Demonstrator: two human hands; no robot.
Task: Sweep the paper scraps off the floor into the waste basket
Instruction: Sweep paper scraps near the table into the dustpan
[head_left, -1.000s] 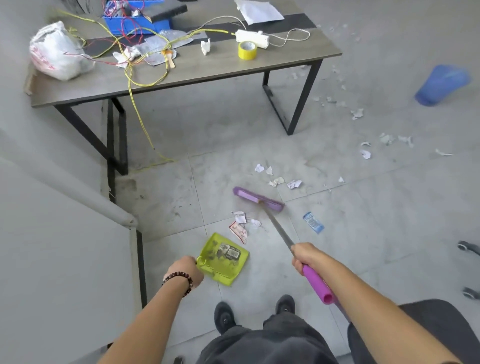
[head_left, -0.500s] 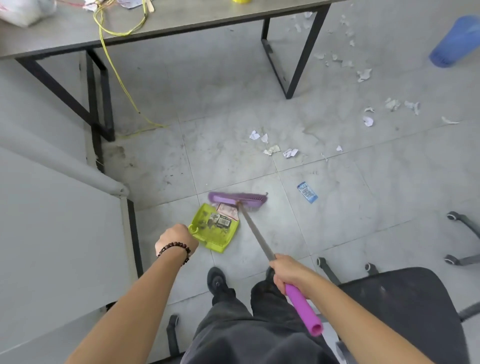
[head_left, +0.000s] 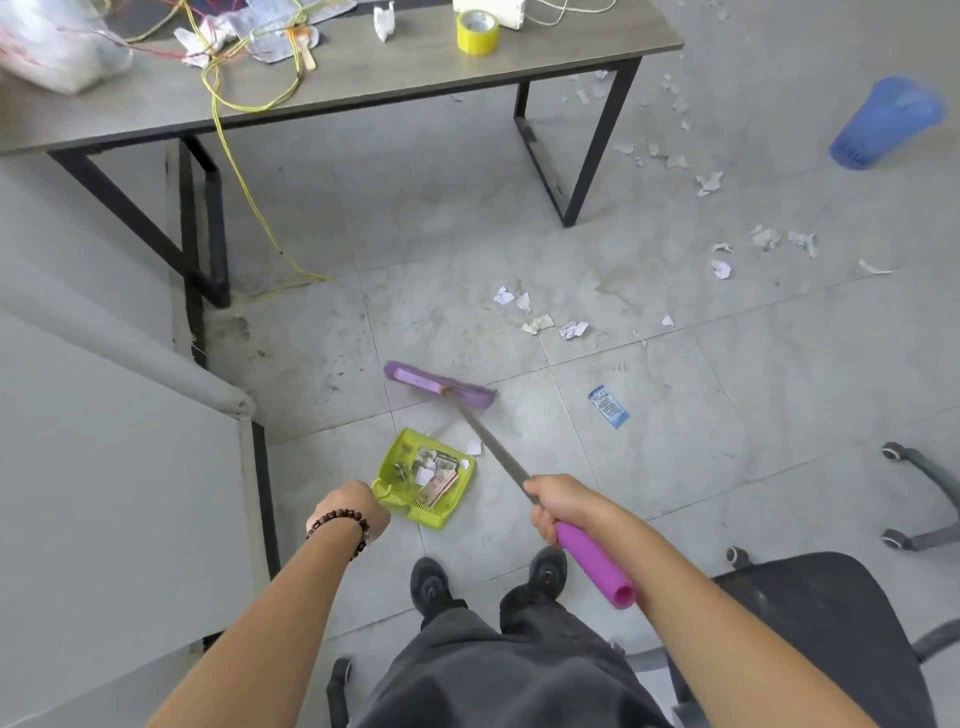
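Observation:
A lime-green dustpan (head_left: 395, 457) lies on the floor with several paper scraps inside; my left hand (head_left: 353, 506) grips its handle. My right hand (head_left: 558, 501) grips the purple broom's stick just above its purple grip. The broom head (head_left: 439, 387) is on the floor beyond the dustpan, apart from its mouth. A small white scrap (head_left: 474, 447) lies at the pan's mouth. More paper scraps (head_left: 540, 317) dot the tiles ahead and to the right (head_left: 763, 239). A blue waste basket (head_left: 883, 122) stands at the far right.
A grey table (head_left: 363, 83) with black legs holds wires, a bag and yellow tape (head_left: 478, 32). A yellow cable (head_left: 244, 192) hangs to the floor. A blue wrapper (head_left: 609, 406) lies right of the broom. A black office chair (head_left: 826, 623) is beside my right leg. A grey partition (head_left: 104, 467) stands left.
The broom head has moved away from the dustpan's mouth to the tile beyond it. The scraps it pushed now lie in the pan. The view has tilted upward.

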